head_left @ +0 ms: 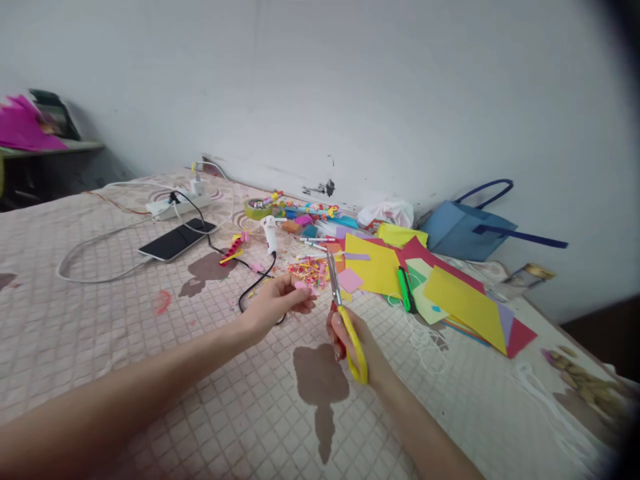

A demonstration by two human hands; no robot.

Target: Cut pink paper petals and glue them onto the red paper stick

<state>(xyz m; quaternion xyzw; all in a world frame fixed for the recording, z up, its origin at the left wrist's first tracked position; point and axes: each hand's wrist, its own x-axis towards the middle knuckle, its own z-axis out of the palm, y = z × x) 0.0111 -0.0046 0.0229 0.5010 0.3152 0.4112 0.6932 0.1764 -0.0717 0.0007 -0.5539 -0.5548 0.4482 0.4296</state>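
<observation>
My left hand pinches a small piece of pink paper between thumb and fingers, above the table. Just to its right, my right hand grips a pair of scissors by red and yellow handles. The scissor blades point away from me, upward in the view, and stand apart from the pink piece. Behind both hands lies a heap of tiny coloured paper scraps. A square of pink paper rests to the right of the blades.
Coloured sheets spread at the right with a green cutter and white string. A white glue gun with a black cord stands behind my left hand. At left are a tablet and a power strip; a blue bag sits by the wall.
</observation>
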